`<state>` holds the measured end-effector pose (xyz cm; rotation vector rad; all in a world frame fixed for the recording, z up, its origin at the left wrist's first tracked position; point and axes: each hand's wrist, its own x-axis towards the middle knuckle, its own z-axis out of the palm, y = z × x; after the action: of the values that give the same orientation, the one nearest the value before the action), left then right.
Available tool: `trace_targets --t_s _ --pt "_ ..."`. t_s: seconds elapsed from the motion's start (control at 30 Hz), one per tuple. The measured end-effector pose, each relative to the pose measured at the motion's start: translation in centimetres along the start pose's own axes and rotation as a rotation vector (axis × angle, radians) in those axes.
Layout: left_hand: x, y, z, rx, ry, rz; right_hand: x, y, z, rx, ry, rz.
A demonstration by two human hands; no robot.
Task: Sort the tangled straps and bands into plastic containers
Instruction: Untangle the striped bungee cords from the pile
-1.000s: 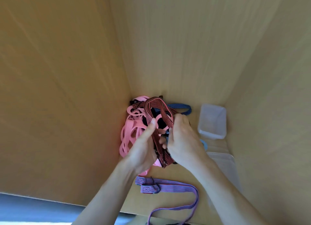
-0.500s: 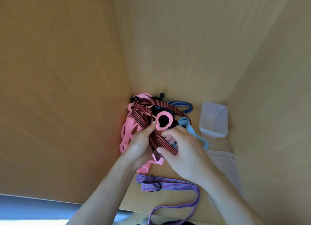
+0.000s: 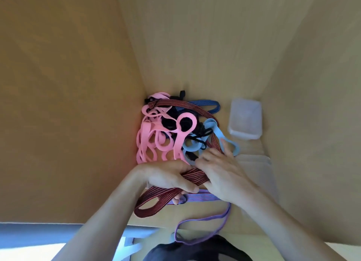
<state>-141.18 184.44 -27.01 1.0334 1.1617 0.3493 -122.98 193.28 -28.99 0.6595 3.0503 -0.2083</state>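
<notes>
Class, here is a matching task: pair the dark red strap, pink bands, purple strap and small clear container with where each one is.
1 dark red strap
2 pink bands
3 purple strap
4 small clear container

A by the right wall
B gripped by the left hand
C against the left wall
D trailing over the front edge

Pairs: 1-B, 2-C, 3-D, 4-A

Maroon striped strap point(image 3: 192, 175); pink bands point(image 3: 154, 141); purple strap point(image 3: 203, 198).
</notes>
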Motion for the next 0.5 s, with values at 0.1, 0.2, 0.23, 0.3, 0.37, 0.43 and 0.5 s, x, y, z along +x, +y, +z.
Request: trace_targets --t_s 0.1,0.2,0.23,0.3,0.37,0.43,0.5 --pt "-0.3 -1.1 0.2 0.327 0.09 -0.07 -1.5 0.1 1.3 0.137 -0.11 0.061" --pt "-0.6 -2.9 2.0 0.493 0.237 -0.126 -3.4 0.2 2.9 0.216 -0.18 0.086" --pt "-0.6 -3.5 3.0 0.506 0.265 -0.124 -4.0 0.1 3.5 0.231 -0.206 0.093" --pt "0.1 -5.1 5.0 0.605 0.331 -0.131 -4.9 -0.1 4.4 0.249 -0.236 0.107" --pt "1.3 -6.4 6.8 0.799 0.413 -0.154 -5.6 -0.1 5.4 0.235 -0.265 0.12" --pt "2.5 -7.1 8.0 0.909 0.445 -0.19 -6.2 -0.1 6.2 0.209 -0.313 0.127" --pt "3.4 -7.6 8.6 0.948 0.424 -0.252 -6.9 -0.2 7.1 0.198 -0.364 0.124"
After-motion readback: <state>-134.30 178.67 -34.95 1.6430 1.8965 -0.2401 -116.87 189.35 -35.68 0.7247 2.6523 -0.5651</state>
